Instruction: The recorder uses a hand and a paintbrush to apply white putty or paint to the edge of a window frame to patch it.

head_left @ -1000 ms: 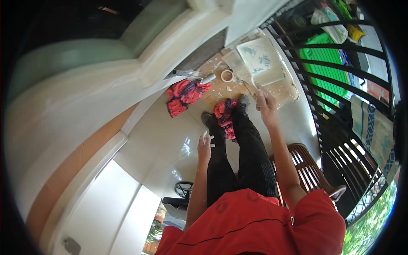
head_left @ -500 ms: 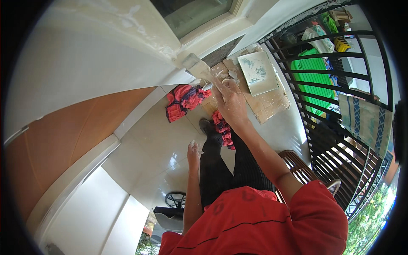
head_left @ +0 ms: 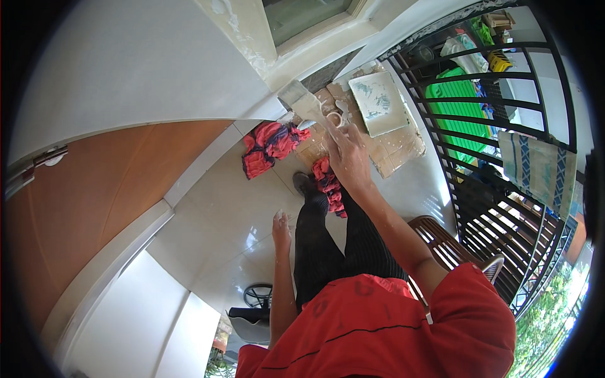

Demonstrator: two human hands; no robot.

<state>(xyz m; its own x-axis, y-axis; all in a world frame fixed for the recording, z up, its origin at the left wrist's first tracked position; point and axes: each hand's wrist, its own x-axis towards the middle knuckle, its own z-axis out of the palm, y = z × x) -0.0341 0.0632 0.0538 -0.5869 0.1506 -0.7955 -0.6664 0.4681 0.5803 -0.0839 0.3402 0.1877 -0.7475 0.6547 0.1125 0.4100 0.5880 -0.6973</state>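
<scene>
My right hand (head_left: 350, 157) is closed round the handle of a broad putty knife (head_left: 300, 99). Its flat blade, smeared with pale filler, points up and left toward the wall corner (head_left: 272, 85) below the window. Whether the blade touches the wall cannot be told. White specks dot this hand and forearm. My left hand (head_left: 282, 230) hangs low beside my leg, fingers loosely extended, white residue on the tips, no tool visible in it. Patchy white filler (head_left: 252, 57) marks the wall edge by the window frame.
A cream tray (head_left: 398, 123) with greenish smears lies on stained cardboard (head_left: 394, 157), beside a small round container (head_left: 334, 118). Red cloths (head_left: 270, 146) lie on the floor near my feet. Black railings (head_left: 485, 129) and a brown slatted chair (head_left: 435, 239) stand right; an orange-brown door (head_left: 120, 183) is left.
The putty knife and my right hand have moved slightly right and down in the view. The view has shifted, showing more of the door. My left hand still hangs low.
</scene>
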